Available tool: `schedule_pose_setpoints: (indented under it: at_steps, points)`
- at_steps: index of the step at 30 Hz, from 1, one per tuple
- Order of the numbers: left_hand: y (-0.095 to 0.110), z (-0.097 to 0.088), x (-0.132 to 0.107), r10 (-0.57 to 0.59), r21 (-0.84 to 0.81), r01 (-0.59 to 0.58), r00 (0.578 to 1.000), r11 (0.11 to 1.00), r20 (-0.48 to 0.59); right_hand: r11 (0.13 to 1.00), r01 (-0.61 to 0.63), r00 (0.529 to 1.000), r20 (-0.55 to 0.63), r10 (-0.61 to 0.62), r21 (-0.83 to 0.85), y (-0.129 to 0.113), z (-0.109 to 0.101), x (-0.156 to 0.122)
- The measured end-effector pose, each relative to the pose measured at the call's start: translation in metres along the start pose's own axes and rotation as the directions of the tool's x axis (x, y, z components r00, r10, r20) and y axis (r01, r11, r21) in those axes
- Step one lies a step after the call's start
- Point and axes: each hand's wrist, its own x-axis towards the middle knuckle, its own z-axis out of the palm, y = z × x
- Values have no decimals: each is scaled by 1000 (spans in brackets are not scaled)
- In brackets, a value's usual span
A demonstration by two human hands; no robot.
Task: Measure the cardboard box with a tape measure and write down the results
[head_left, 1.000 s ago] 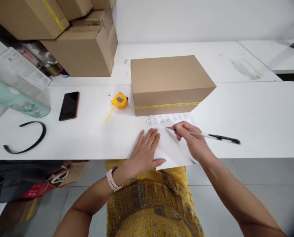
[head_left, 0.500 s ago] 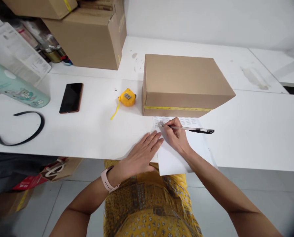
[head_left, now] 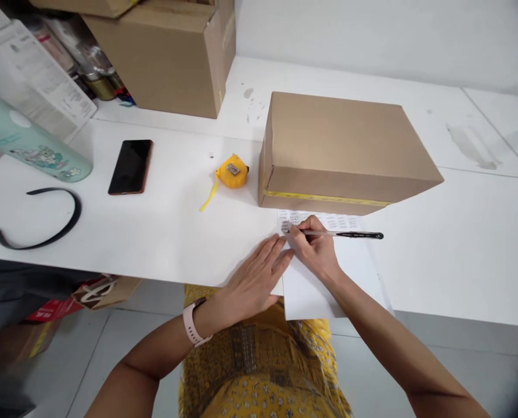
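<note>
My right hand (head_left: 317, 248) is closed around a pen (head_left: 357, 235) with a clear barrel and black end. The pen's tip meets a white sheet of paper (head_left: 311, 290) near its left edge, beside rows of small writing. Fingers stretched out, my left hand (head_left: 259, 273) lies flat at the table's front edge, its fingertips at the paper's left edge. Just beyond the writing sits a closed cardboard box (head_left: 337, 136) with a yellow tape strip, partly over the top of the paper. A yellow tape measure (head_left: 233, 171) rests left of the box, a short length of its blade out.
A black phone (head_left: 130, 167), a black curved band (head_left: 74, 212) and a pale green bottle (head_left: 36, 142) lie or stand on the left of the white table (head_left: 176, 232). Larger cardboard boxes (head_left: 167, 64) are stacked at the back left. Paper bags (head_left: 111, 290) are below the table.
The view has shifted slightly, so the box and table items appear displaced. My right hand's pen tip sits a little lower on the writing. My left hand remains flat beside the paper.
</note>
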Motion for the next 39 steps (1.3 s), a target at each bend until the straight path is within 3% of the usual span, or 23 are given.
schedule_pose_setpoints:
  at_steps: [24,39]
  points:
    - [3,-3,1,-26,51,25,999,998,29,997,4,1000,18,-3,-78,7,0,-1]
    - [3,-1,0,-30,69,28,999,997,30,1000,-6,1000,16,6,-24,6,0,-1]
